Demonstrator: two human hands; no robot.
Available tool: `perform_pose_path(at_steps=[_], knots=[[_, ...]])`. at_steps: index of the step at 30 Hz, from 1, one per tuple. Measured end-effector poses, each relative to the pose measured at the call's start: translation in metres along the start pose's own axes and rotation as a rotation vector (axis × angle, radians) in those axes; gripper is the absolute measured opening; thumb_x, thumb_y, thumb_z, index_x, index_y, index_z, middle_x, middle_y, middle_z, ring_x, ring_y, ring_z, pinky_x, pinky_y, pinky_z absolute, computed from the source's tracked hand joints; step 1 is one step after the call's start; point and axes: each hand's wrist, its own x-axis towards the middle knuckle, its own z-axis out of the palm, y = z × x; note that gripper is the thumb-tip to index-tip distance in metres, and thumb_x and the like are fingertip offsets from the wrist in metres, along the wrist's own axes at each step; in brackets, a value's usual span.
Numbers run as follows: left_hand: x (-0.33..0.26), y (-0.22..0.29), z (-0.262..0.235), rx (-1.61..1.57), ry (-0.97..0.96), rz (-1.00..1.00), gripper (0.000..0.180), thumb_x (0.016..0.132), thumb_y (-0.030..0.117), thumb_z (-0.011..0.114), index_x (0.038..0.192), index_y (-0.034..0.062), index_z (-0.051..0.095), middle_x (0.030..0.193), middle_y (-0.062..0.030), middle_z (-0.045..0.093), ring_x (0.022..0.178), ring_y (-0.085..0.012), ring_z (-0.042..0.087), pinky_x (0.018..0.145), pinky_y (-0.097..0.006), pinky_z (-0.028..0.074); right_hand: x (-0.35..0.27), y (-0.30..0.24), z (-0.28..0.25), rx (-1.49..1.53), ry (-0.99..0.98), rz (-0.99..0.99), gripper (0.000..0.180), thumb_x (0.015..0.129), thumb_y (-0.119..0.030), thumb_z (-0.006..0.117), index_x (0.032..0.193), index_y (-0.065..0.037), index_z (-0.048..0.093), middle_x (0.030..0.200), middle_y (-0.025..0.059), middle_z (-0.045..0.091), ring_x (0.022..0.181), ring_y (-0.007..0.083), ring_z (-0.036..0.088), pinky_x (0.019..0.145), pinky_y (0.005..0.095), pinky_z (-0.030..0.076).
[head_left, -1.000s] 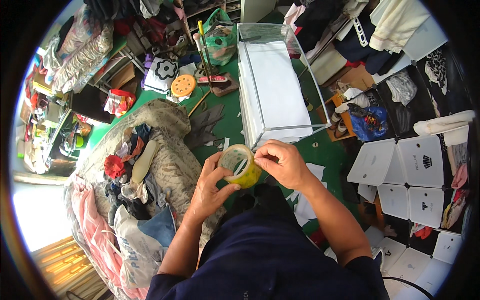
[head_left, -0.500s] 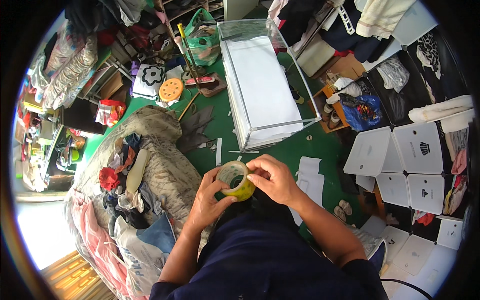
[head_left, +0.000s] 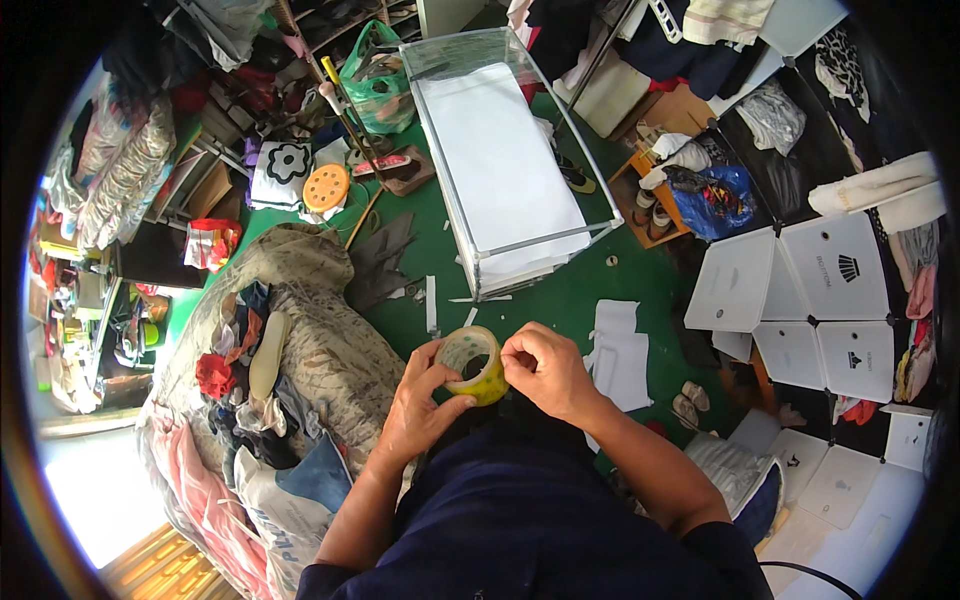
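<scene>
My left hand (head_left: pixel 422 402) grips a roll of yellowish clear packing tape (head_left: pixel 488 384) by its left side, thumb outside and fingers over the rim. The roll is tilted so its hollow core faces up, in front of my dark shirt. At the roll's right edge my right hand (head_left: pixel 552 372) is closed in a pinch, fingertips beside the tape. Whether a tape end lies between those fingertips is too small to make out. Beyond my hands stands a clear-sided box frame (head_left: pixel 476 262) with grey rods, holding a stack of white sheets (head_left: pixel 500 160).
White paper pieces (head_left: pixel 620 355) and narrow strips (head_left: pixel 431 305) lie on the green floor (head_left: pixel 400 325). A camouflage cloth (head_left: pixel 320 340) heaped with clothes is on the left. White cube-cabinet panels (head_left: pixel 735 285) stand at right, near a small wooden shelf (head_left: pixel 620 185) with shoes.
My right hand has shifted slightly right and down along the roll, its fingers curling tighter. The left hand keeps its hold. The whole view has shifted a little.
</scene>
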Motion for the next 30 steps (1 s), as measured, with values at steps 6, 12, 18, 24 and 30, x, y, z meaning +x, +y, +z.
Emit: perform_pose_path(at_steps=[6,12,18,24,30], knots=[[0.005,-0.003,0.003,-0.042,-0.021,-0.010,0.033,0.080,0.009,0.087,0.104,0.0013,0.066,0.142,-0.0263,0.054,0.129,-0.0420,0.057,0.109,-0.044,0.046,-0.004,0.010,-0.008,0.125,0.005,0.025,0.008,0.091,0.002,0.071,0.096,0.001,0.065,0.095,0.0064,0.065,0.077,0.0109,0.066,0.066,0.0271,0.054],[0.005,-0.001,0.005,-0.055,-0.029,-0.002,0.034,0.079,0.008,0.088,0.103,0.0017,0.066,0.141,-0.0260,0.055,0.130,-0.0418,0.056,0.110,-0.044,0.045,-0.005,0.011,-0.014,0.161,-0.055,0.005,0.024,0.094,0.002,0.075,0.117,0.002,0.072,0.104,0.0065,0.068,0.084,0.0110,0.068,0.073,0.0244,0.056],[0.002,-0.002,0.004,-0.038,-0.038,0.007,0.033,0.078,0.008,0.088,0.102,0.0020,0.065,0.141,-0.0253,0.055,0.130,-0.0426,0.056,0.109,-0.045,0.046,-0.010,0.010,-0.010,0.192,-0.040,0.091,0.012,0.093,0.001,0.077,0.104,0.003,0.075,0.100,0.0065,0.070,0.083,0.0108,0.069,0.070,0.0240,0.056],[0.000,0.003,0.006,-0.004,-0.034,0.028,0.034,0.078,0.008,0.088,0.103,0.0020,0.065,0.141,-0.0256,0.054,0.130,-0.0427,0.056,0.108,-0.045,0.047,-0.015,0.012,-0.011,0.202,-0.052,0.135,0.007,0.092,0.002,0.077,0.098,0.003,0.074,0.100,0.0057,0.070,0.084,0.0096,0.068,0.070,0.0237,0.056],[0.001,0.005,0.009,0.022,-0.013,0.045,0.034,0.079,0.008,0.088,0.105,0.0026,0.065,0.142,-0.0266,0.054,0.130,-0.0435,0.055,0.108,-0.045,0.047,-0.017,0.014,-0.016,0.202,-0.098,0.135,0.008,0.093,0.003,0.076,0.100,0.003,0.072,0.100,0.0045,0.068,0.089,0.0094,0.068,0.076,0.0239,0.057]])
